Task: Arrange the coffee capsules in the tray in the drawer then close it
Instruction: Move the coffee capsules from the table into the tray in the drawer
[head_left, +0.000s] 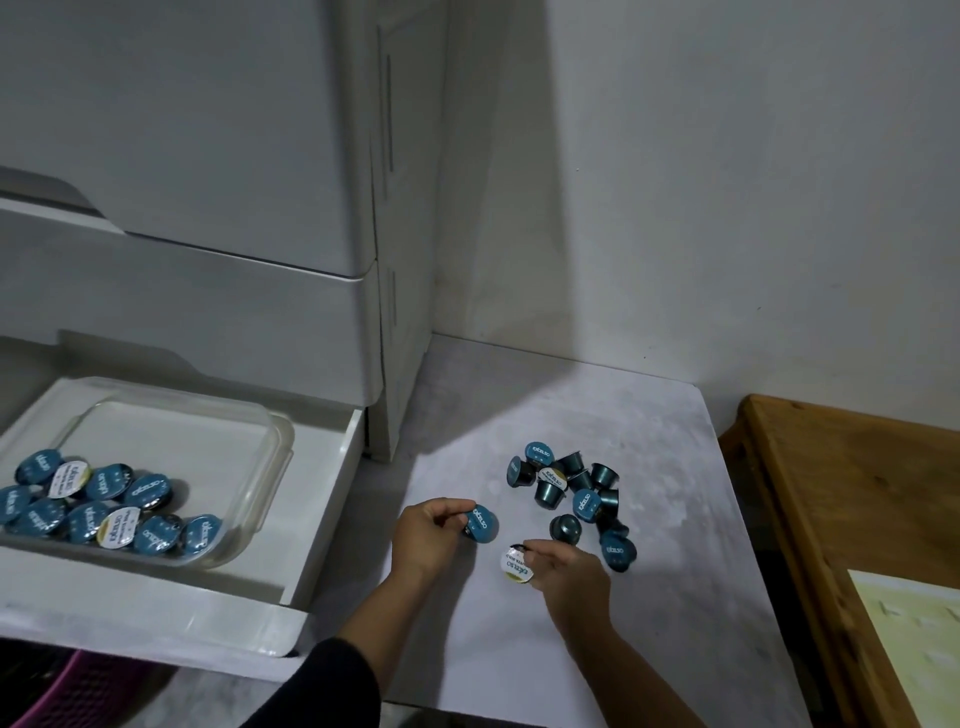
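A white drawer (317, 499) stands pulled open at the lower left. Inside it sits a clear plastic tray (260, 457) with several blue and white-lidded coffee capsules (104, 504) lying in its near left part. On the pale floor mat to the right lies a loose heap of several capsules (576, 488). My left hand (431, 535) grips a blue-lidded capsule (480, 522) between the drawer and the heap. My right hand (566, 571) pinches a white-lidded capsule (517, 561) just in front of the heap.
A white plastic cabinet (208, 208) with shut drawers rises above the open one. A wooden board (841, 519) with a pale sheet on it lies at the right. A purple basket (88, 691) shows at the bottom left. The wall stands behind the mat.
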